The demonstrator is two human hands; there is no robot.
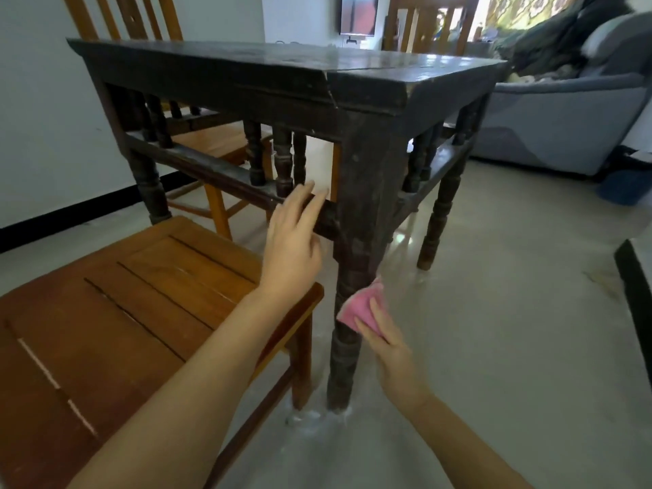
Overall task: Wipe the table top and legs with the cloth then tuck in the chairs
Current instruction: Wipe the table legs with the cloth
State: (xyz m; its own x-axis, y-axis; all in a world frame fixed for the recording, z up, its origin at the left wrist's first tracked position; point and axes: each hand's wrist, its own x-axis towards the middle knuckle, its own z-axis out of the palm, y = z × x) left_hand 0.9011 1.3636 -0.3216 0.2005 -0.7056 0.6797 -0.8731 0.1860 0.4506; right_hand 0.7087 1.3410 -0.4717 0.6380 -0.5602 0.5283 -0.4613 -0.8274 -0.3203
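Leg-wiping stage, judging by the layout: right hand (pixel 384 344) holds the pink cloth (pixel 360 307) against the near corner leg (pixel 347 333) of the dark table (pixel 247 70), roughly midway down the turned section. Fingers lie fairly straight over the cloth, which folds round the front of the leg; probably pressed flat so the fabric follows the grooves. Thumb is hidden, so can't say if it's pinching. Left hand (pixel 293 238) is open, holding nothing, fingertips at the lower rail (pixel 211 172) beside the spindles; looks like a brace while crouched, though blur makes actual contact unclear. Table top has a glossy sheen at the far right, consistent with being wiped, but that's a guess. Near chair (pixel 134 305) stands pulled out, seat just beside the leg being wiped, likely left out to give access. Second chair (pixel 208 142) sits partly under the far left side; a third chair back (pixel 428 24) shows behind the far edge. Other legs and the tuck-in appear outstanding. Grey sofa (pixel 564 114) is well apart to the right.
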